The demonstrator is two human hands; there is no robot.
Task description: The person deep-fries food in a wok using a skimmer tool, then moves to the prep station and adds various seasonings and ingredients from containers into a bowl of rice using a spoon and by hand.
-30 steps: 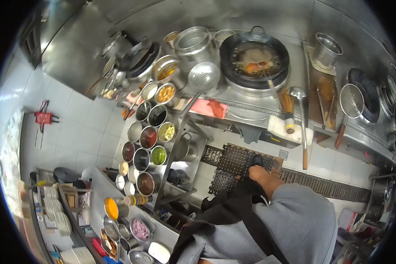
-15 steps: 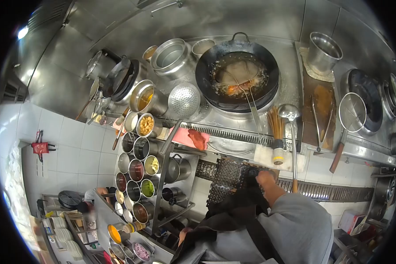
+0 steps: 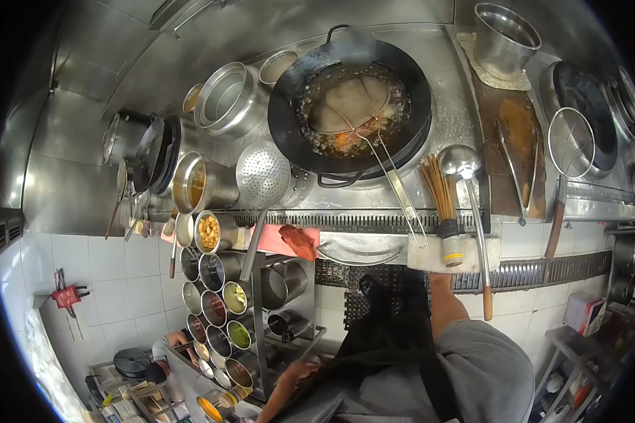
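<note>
My left hand (image 3: 302, 371) is low at my side, against my dark apron (image 3: 395, 352); its fingers are too small and partly hidden to read. My right hand (image 3: 441, 280) reaches to the counter's front edge, just under a white folded cloth (image 3: 434, 252), and its fingers are hidden there. Beyond it a black wok (image 3: 293, 106) holds bubbling oil. A wire strainer (image 3: 396, 190) lies in the wok, its handle resting toward the front, with orange pieces of food (image 3: 349, 143) beneath its mesh.
A bamboo brush (image 3: 439, 194) and a steel ladle (image 3: 462, 163) lie on the cloth side. A perforated skimmer (image 3: 263, 174) rests left of the wok. Several seasoning pots (image 3: 214, 308) stand at left. Tongs (image 3: 515, 169) and another strainer (image 3: 571, 144) are at right. A co-worker's arm (image 3: 183, 342) shows lower left.
My view has shifted closer to the stove. My right hand has moved forward to the counter edge, where its fingers are now hidden. More of my left forearm shows.
</note>
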